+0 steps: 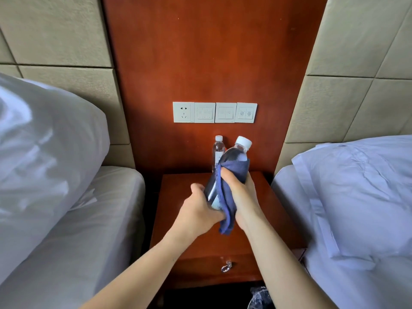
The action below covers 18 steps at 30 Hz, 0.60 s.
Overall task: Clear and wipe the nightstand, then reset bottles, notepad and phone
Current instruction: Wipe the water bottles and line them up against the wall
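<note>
I hold a clear water bottle (236, 153) with a white cap tilted above the wooden nightstand (182, 239). My left hand (198, 208) grips its lower end. My right hand (242, 197) presses a dark blue cloth (227, 195) around the bottle's middle, and the cloth's tail hangs down between my wrists. A second water bottle (218, 150) stands upright at the back of the nightstand, against the wooden wall panel, partly hidden behind the held one. No notepad or phone is in view.
Beds with white pillows flank the nightstand: one on the left (44, 152), one on the right (347, 197). A row of wall switches and a socket (214, 112) sits above the bottles. The drawer has a metal ring pull (226, 267). A patterned object (260, 297) lies on the floor below.
</note>
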Tool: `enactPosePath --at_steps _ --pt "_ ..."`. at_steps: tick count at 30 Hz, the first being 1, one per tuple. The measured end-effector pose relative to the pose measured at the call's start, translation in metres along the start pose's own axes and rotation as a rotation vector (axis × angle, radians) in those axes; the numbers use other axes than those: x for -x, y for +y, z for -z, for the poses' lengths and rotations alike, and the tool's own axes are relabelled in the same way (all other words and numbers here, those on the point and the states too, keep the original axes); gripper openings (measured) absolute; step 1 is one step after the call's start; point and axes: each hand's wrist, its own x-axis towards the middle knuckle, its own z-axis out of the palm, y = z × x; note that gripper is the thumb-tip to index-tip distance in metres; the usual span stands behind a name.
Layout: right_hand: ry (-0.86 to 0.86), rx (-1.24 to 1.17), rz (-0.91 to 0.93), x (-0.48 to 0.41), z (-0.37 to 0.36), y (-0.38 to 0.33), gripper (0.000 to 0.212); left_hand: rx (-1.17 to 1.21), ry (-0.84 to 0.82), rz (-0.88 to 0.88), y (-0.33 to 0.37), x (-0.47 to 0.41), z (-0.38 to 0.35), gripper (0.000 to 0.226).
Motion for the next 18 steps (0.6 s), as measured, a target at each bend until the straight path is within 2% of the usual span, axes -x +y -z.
enactPosePath --at_steps 2,4,7,9,12,15,18 --pt "0.149 -0.060 0.003 0.004 -0.008 0.009 0.037 -0.310 0.165 -0.080 -0.007 -0.001 -0.005 0.060" --pt "0.301 -0.127 0.005 0.004 -0.013 0.011 0.046 -0.530 0.201 -0.205 -0.012 0.000 -0.011 0.062" --pt "0.399 -0.178 0.006 -0.002 -0.012 0.001 0.046 -0.655 0.209 -0.363 -0.017 0.001 -0.018 0.057" --pt "0.391 -0.203 -0.028 -0.006 -0.005 -0.003 0.041 -0.574 0.181 -0.353 -0.014 0.001 -0.013 0.050" --pt "0.310 -0.164 -0.069 -0.014 0.006 -0.011 0.025 -0.365 -0.002 -0.318 -0.013 -0.001 0.002 0.050" --pt "0.102 -0.246 -0.087 -0.025 0.014 -0.017 0.026 -0.040 -0.233 -0.195 -0.017 0.007 0.010 0.050" --pt "-0.077 -0.473 -0.101 -0.024 0.021 -0.018 0.023 0.287 -0.388 -0.094 -0.023 0.016 0.008 0.051"
